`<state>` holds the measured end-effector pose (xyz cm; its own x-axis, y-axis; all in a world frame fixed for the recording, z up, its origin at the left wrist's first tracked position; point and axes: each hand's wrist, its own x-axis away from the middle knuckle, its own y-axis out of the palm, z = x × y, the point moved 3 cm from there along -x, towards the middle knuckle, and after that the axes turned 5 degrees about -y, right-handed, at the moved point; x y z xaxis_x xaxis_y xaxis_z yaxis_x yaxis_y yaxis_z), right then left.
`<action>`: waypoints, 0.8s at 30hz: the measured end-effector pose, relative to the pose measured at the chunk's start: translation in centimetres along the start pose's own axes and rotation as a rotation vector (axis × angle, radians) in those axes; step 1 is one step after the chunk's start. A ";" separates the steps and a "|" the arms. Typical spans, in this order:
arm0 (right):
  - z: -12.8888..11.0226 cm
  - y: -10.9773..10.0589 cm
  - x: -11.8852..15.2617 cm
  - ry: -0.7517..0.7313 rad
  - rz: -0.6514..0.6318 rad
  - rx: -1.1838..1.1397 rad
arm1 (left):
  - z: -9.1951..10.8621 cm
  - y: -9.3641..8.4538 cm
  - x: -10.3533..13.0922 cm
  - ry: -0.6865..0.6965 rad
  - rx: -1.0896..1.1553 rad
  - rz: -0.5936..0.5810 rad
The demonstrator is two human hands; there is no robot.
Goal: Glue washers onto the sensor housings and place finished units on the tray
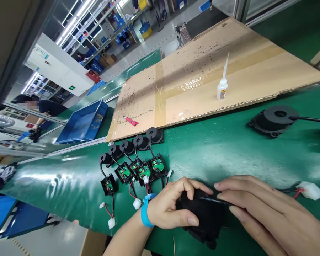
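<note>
Low in the head view, my left hand [173, 204], with a blue band [147, 210] at its wrist, is wrapped round a black round housing [206, 217]. A black cable [212, 200] runs across the top of that housing. My right hand [261, 206] pinches the cable at the housing's right side, thumb below and fingers above. Beyond my right hand lies a white connector [310, 190] with red wire. To the left of my left hand stand several open black boxes with green circuit boards [158, 164], each cabled to a black round part [154, 134].
Behind lies a cardboard sheet [186, 89] with a white dropper bottle [222, 89] and a red-handled tool [131, 121]. Another black housing [273, 119] sits right on the green mat [197, 149]. A blue bin [82, 121] and a person [48, 108] are at left.
</note>
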<state>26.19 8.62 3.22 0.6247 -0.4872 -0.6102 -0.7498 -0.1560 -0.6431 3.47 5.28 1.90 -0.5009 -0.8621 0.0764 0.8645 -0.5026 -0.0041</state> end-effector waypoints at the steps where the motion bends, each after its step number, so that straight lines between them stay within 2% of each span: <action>1: -0.1 -0.1 0.0 0.001 -0.003 0.001 | 0.0 0.1 0.0 0.005 0.015 -0.006; 9: -0.4 -0.8 -0.3 -0.017 0.017 0.012 | -0.1 0.9 0.0 0.015 0.041 -0.020; 20: -0.1 -0.8 0.3 -0.016 0.022 0.048 | -0.2 0.7 0.0 0.038 -0.019 -0.031; 24: 0.1 -0.7 0.2 -0.008 0.006 0.034 | -0.9 0.8 0.2 -0.024 0.068 0.039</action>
<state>26.85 8.71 3.50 0.6225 -0.4808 -0.6175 -0.7454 -0.1237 -0.6551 3.99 4.65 1.01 -0.4664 -0.8787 0.1016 0.8845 -0.4626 0.0603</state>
